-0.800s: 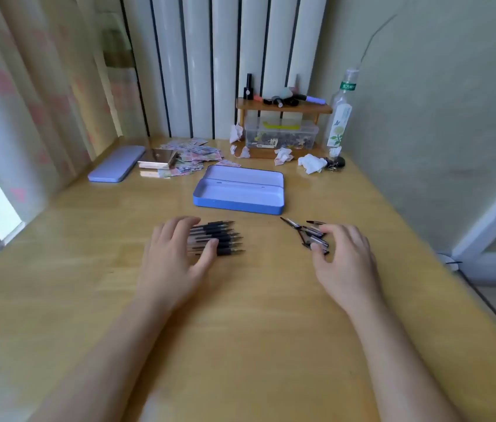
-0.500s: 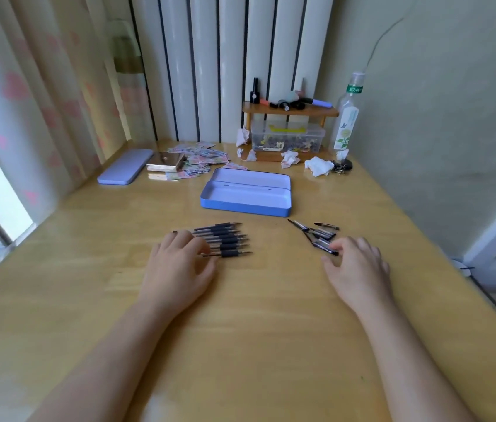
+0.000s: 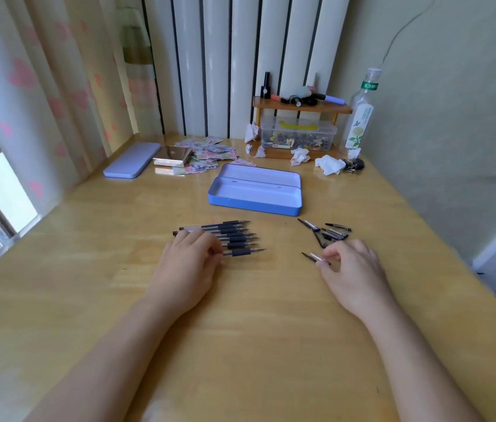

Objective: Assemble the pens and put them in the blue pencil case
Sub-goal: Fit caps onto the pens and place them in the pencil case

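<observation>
My left hand lies flat on the row of pens, its grip apart. My right hand pinches one pen cap just above the bench. The blue pencil case sits open behind the pens.

A row of uncapped pens with dark grips lies mid-tabletop, tips pointing toward the right edge. Loose pen caps lie scattered toward the right edge. The blue pencil case sits open behind them, toward the far edge, its inside pale
</observation>
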